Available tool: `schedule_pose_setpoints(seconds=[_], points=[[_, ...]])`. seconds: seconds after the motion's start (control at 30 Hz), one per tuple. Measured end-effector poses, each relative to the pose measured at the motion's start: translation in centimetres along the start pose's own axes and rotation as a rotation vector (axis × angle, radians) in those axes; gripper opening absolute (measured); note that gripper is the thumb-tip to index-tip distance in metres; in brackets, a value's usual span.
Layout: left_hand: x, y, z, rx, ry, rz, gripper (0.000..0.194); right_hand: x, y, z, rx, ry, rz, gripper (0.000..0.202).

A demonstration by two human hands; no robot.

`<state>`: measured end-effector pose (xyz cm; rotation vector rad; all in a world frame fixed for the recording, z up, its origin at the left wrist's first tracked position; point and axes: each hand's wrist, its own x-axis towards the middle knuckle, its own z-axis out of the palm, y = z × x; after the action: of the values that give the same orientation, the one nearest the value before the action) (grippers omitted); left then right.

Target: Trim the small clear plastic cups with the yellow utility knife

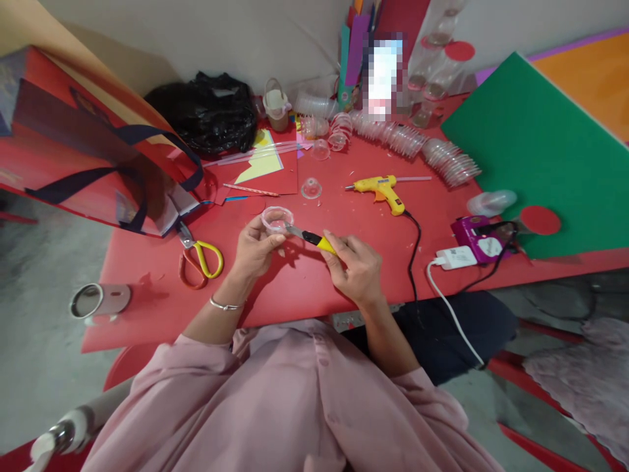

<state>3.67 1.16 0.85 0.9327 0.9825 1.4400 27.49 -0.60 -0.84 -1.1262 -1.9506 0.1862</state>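
Note:
My left hand is closed on a small clear plastic cup, its round rim facing up. In my right hand is a utility knife with a yellow and black handle. The knife's blade points left and meets the cup's near right side; whether it cuts in I cannot tell. Just beyond the cup lies a clear dome-shaped plastic piece. A yellow hot glue gun lies on the red table to the right, a glue stick in its back end. Scissors with red and yellow handles rest left of my left hand.
Stacked clear plastic cups line the back. A black plastic bag and a red shopping bag stand left. At the left edge sits a metal mug. A green sheet and a purple power strip with cords are right.

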Motion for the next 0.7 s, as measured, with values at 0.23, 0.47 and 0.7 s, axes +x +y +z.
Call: schedule_pose_setpoints(seconds=[0.23,0.47,0.7], points=[[-0.4,-0.9,0.9,0.041,0.037,-0.004,0.051,-0.2,-0.9,0.2,0.035,-0.019,0.004,0.041],[-1.0,0.2,1.3,-0.07,0.03,-0.029,0.046,0.1,0.5,-0.1,-0.039,0.013,0.059,0.038],[-0.6,0.7,0.6,-0.041,0.043,-0.06,0.051,0.5,1.5,-1.0,0.098,0.046,0.182,0.038]])
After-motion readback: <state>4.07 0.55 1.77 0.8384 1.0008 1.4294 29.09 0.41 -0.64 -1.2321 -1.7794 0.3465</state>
